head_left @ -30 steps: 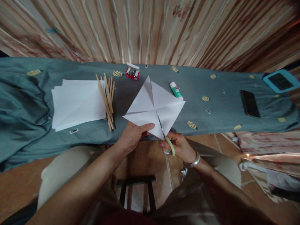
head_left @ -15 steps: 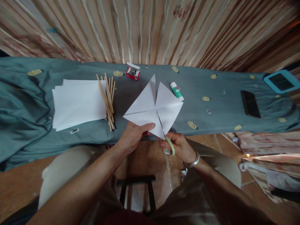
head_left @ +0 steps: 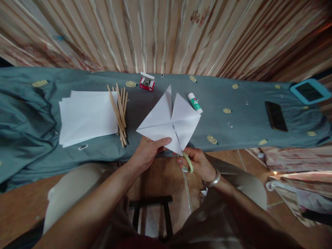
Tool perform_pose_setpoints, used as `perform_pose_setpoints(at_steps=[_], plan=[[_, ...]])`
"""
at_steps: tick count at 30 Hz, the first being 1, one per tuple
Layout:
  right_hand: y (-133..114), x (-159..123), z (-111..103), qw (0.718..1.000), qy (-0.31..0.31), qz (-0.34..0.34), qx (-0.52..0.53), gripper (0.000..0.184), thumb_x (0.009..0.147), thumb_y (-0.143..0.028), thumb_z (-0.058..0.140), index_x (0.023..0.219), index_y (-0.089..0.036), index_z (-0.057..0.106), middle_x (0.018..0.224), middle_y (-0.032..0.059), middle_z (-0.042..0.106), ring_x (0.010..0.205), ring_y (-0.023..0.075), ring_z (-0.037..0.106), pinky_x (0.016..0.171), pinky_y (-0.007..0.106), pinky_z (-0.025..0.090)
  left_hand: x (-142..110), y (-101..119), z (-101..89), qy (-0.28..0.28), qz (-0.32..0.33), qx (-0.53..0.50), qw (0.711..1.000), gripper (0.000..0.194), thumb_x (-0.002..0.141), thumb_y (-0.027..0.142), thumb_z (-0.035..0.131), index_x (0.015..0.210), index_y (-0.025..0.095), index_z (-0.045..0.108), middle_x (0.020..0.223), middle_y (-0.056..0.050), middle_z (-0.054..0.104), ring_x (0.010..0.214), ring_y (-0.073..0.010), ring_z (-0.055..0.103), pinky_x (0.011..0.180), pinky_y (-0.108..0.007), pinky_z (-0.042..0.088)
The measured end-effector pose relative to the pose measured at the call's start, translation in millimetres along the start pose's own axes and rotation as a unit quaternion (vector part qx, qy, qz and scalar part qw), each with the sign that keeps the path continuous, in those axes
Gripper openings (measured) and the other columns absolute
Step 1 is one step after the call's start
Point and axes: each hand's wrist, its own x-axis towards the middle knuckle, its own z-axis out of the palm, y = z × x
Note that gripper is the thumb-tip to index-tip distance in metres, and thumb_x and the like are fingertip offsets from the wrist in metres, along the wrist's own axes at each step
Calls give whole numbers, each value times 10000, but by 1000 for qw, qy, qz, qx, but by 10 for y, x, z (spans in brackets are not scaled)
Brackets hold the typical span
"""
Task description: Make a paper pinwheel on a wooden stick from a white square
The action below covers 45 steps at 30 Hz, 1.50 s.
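A white, creased paper square point(head_left: 158, 122) is held over the near edge of the table, one corner towards me. A slit opens its far corner. My left hand point(head_left: 150, 150) grips the near left side, thumb on top and fingers beneath. Closed around the green handles of a pair of scissors point(head_left: 188, 162) is my right hand point(head_left: 199, 164). One scissor blade lies over the paper, running from the near corner towards the centre. Just behind the paper's right side lies a glue stick point(head_left: 194, 103).
White paper sheets point(head_left: 86, 117) lie left, with several wooden sticks point(head_left: 120, 114) on their right edge. An open red box point(head_left: 147, 83) of small metal pieces stands at the back. A phone point(head_left: 276, 116) and a blue-framed device point(head_left: 310, 91) lie right on the green cloth point(head_left: 249, 121).
The view has shifted slightly, so the table items sit a little lower. Both hands, the scissors and the paper keep nearly the same positions.
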Motion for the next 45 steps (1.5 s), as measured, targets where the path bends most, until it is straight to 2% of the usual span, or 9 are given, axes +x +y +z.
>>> perform_pose_setpoints(at_steps=[6, 15, 19, 24, 31, 35, 38, 41, 45], plan=[[-62, -9, -6, 998, -46, 29, 17, 491, 786, -619, 599, 864, -136, 637, 606, -9, 560, 517, 85, 477, 500, 211, 396, -2, 53, -3, 9, -1, 19, 1000, 246, 520, 220, 817, 703, 160, 665, 697, -4, 690, 616, -141, 605, 572, -246, 490], [-91, -14, -152, 986, -144, 41, -67, 342, 767, -468, 690, 870, -145, 645, 614, -38, 489, 530, 70, 396, 471, 192, 331, 199, 92, -272, 50, 99, 73, 991, 293, 525, 237, 783, 791, 160, 686, 813, -21, 718, 759, -189, 645, 751, -316, 514], [-93, -36, -242, 975, -197, 57, -86, 314, 755, -446, 714, 791, -143, 643, 577, -49, 467, 513, 61, 376, 444, 179, 295, 277, 155, -402, 62, 105, 146, 982, 225, 502, 208, 746, 711, 166, 673, 665, 7, 674, 673, -188, 620, 677, -303, 495], [-148, -79, -432, 958, -247, 142, 18, 443, 679, -544, 748, 809, -138, 630, 653, -23, 528, 543, 64, 436, 462, 181, 336, 283, 261, -457, 64, 90, 233, 966, 96, 508, 206, 679, 582, 189, 621, 546, 3, 613, 534, -179, 547, 509, -280, 415], [-242, -32, -503, 965, -215, 109, 106, 563, 711, -609, 702, 935, -98, 634, 640, -30, 530, 525, 57, 471, 484, 197, 369, 230, 323, -441, -13, 48, 297, 954, 113, 530, 219, 614, 448, 200, 538, 372, 22, 497, 348, -121, 409, 375, -244, 302], [-108, 28, -390, 976, -151, 135, 79, 493, 745, -584, 685, 879, -113, 632, 586, -38, 544, 487, 51, 456, 444, 184, 349, 269, 333, -482, -2, 50, 294, 954, 122, 529, 248, 655, 454, 190, 579, 405, 9, 548, 373, -134, 451, 381, -245, 336], [-54, 58, -311, 979, -120, 147, 79, 456, 739, -561, 702, 844, -123, 635, 550, -53, 533, 458, 47, 456, 424, 179, 332, 288, 322, -476, 15, 38, 216, 975, 171, 556, 325, 726, 567, 166, 664, 544, -30, 651, 498, -176, 564, 467, -272, 439], [-76, 73, -254, 981, -99, 131, 105, 448, 735, -555, 708, 820, -121, 639, 554, -53, 535, 461, 47, 473, 434, 180, 350, 260, 280, -431, -21, 27, 84, 996, 333, 629, 409, 748, 846, 158, 718, 863, -70, 734, 793, -243, 666, 660, -345, 550], [-113, 75, -206, 983, -72, 87, 146, 432, 786, -544, 669, 794, -113, 644, 549, -38, 546, 463, 47, 460, 437, 181, 363, 185, 195, -363, -86, 33, -4, 996, 435, 676, 439, 744, 1018, 176, 686, 1133, -89, 696, 1100, -276, 619, 927, -428, 514]])
